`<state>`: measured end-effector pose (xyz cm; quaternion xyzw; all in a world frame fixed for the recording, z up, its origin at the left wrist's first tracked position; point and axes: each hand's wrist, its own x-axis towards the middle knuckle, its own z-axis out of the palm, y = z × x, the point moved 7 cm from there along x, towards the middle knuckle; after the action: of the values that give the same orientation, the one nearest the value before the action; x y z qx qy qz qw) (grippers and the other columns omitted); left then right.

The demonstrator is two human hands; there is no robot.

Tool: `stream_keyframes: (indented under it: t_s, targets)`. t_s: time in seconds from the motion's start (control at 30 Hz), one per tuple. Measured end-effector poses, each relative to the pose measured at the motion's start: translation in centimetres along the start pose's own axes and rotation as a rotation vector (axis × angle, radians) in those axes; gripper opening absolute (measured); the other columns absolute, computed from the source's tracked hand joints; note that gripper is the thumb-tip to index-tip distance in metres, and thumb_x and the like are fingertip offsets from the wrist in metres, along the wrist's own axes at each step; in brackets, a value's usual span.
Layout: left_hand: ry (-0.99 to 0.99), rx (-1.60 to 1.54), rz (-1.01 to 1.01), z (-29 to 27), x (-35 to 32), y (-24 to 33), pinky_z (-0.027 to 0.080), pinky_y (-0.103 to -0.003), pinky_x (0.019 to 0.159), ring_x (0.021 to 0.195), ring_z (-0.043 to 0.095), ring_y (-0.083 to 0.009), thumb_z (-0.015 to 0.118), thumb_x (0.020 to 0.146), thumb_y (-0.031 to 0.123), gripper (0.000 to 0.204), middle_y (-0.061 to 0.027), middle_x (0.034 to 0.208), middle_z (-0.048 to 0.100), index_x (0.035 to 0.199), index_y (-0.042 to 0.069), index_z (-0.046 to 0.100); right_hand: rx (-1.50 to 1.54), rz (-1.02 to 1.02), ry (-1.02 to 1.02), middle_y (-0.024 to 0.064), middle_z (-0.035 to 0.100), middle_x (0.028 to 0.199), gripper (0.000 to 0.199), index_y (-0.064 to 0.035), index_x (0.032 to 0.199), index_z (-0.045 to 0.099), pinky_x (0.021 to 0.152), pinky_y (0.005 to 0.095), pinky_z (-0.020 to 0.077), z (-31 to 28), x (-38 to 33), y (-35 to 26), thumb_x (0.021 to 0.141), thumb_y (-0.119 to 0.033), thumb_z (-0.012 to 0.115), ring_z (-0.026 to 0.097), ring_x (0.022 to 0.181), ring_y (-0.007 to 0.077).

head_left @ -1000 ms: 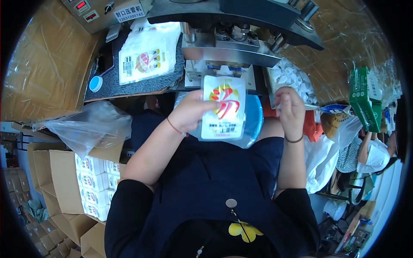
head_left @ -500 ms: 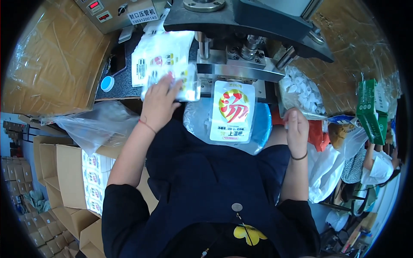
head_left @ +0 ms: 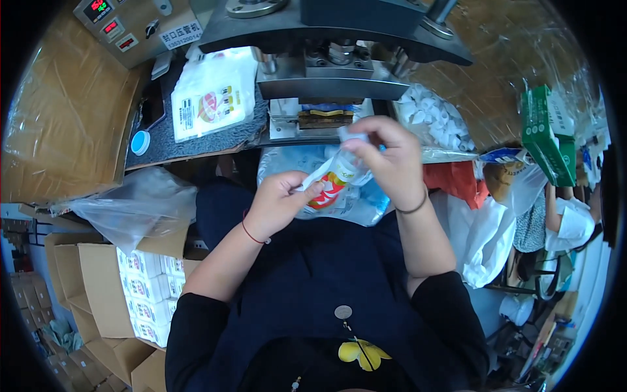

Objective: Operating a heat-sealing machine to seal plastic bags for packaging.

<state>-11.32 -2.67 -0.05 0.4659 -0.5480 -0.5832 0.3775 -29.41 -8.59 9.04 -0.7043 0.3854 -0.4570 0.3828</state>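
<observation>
Film-wrapped cardboard panels (head_left: 72, 111) wall in a cramped packing workshop, where a dark metal press (head_left: 333, 85) spans the far side of the bench before a seated person in a navy apron (head_left: 294, 261). Near left on the floor, an open carton (head_left: 101, 287) holds rows of white printed packs (head_left: 144, 294); at far left sits a control box (head_left: 130, 32) with lit red and green displays. Clear plastic (head_left: 359, 212) covers the lap area just nearer than the press. A stack of white pouches (head_left: 212, 98) lies left of the press, with a heap of small white plastic pieces (head_left: 437, 121) to its right and a green box (head_left: 548, 134) farther right. Over the plastic, one red-printed pouch (head_left: 328, 191) is held tilted between both hands, the left hand (head_left: 277, 202) pinching its left edge between thumb and fingers, the right hand (head_left: 395, 160) curled at its far end, thumb and fingers pinching a blurred pale piece (head_left: 346, 135). A blue-and-white round lid (head_left: 140, 142) rests at the bench's left edge.
</observation>
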Motion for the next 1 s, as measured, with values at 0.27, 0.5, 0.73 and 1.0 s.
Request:
stream_keyframes:
  t_s: [0.27,0.5,0.73,1.0]
  targets:
    - [-0.297,-0.548,-0.298,5.9,-0.5,-2.6,0.054,-0.028,0.087,0.095,0.067,-0.0115,0.063,0.1,0.022,0.031,-0.0087,0.109,0.072,0.119,-0.003,0.066,-0.222,-0.001,-0.326,0.0123,0.066,0.092,0.019,0.0005,0.101,0.066,0.077,0.033,0.051,-1.5,-0.4,1.4,0.1,-0.016,0.056,0.065,0.085,0.0224]
    - [-0.126,-0.69,-0.32,2.6,2.2,-2.5,0.059,-0.035,0.084,0.094,0.072,-0.0206,0.066,0.094,0.006,0.027,-0.0153,0.11,0.072,0.118,-0.004,0.064,-0.904,0.176,0.018,0.0174,0.062,0.107,0.023,-0.0069,0.112,0.067,0.081,0.0409,0.052,-10.2,1.7,6.2,0.089,-0.009,0.065,0.065,0.094,0.0349]
    - [-0.098,-0.739,-0.289,0.4,5.1,-2.1,0.059,-0.035,0.086,0.097,0.071,-0.0221,0.066,0.093,0.007,0.037,-0.0177,0.111,0.07,0.125,-0.007,0.055,-0.877,0.101,0.019,0.0163,0.056,0.103,0.02,-0.0053,0.103,0.068,0.078,0.0411,0.0514,-10.7,1.1,10.7,0.083,-0.007,0.071,0.062,0.088,0.0349]
    - [0.473,1.648,0.066,-14.1,4.0,2.7,0.036,-0.047,0.111,0.134,0.044,-0.041,0.063,0.094,0.029,0.063,-0.0261,0.152,0.035,0.148,0.007,0.04,-0.952,0.125,0.101,0.0182,0.057,0.107,0.025,-0.0052,0.106,0.069,0.078,0.038,0.0526,-11.6,0.9,11.3,0.081,-0.005,0.072,0.062,0.087,0.0329]
